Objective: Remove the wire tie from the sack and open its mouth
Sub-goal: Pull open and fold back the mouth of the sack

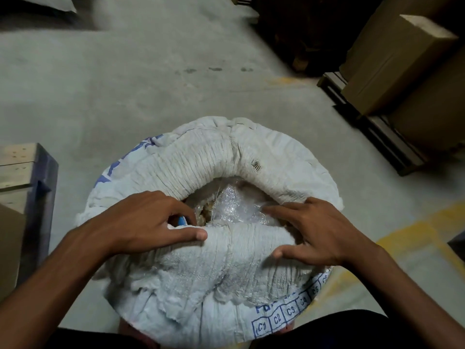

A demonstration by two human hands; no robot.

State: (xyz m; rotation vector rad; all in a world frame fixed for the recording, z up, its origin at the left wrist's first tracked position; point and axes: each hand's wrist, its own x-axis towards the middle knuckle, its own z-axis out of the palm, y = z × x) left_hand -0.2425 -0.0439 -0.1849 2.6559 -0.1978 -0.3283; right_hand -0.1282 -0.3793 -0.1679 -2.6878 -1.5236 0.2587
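Observation:
A white woven sack (208, 157) with blue print stands on the floor in front of me, its top rolled down into a thick rim. The mouth gapes, showing a clear plastic liner (239, 205) and brownish contents inside. My left hand (148, 220) grips the near rim at the left, fingers curled inside the mouth, thumb lying on the outside. My right hand (314, 230) holds the near rim at the right, fingers spread over the fold and reaching the liner. No wire tie is visible.
Grey concrete floor (125, 84) surrounds the sack. A wooden pallet (22, 172) sits at the left. Cardboard boxes (397, 61) on dark pallets (377, 132) stand at the right. Yellow floor marking (415, 230) runs at the lower right.

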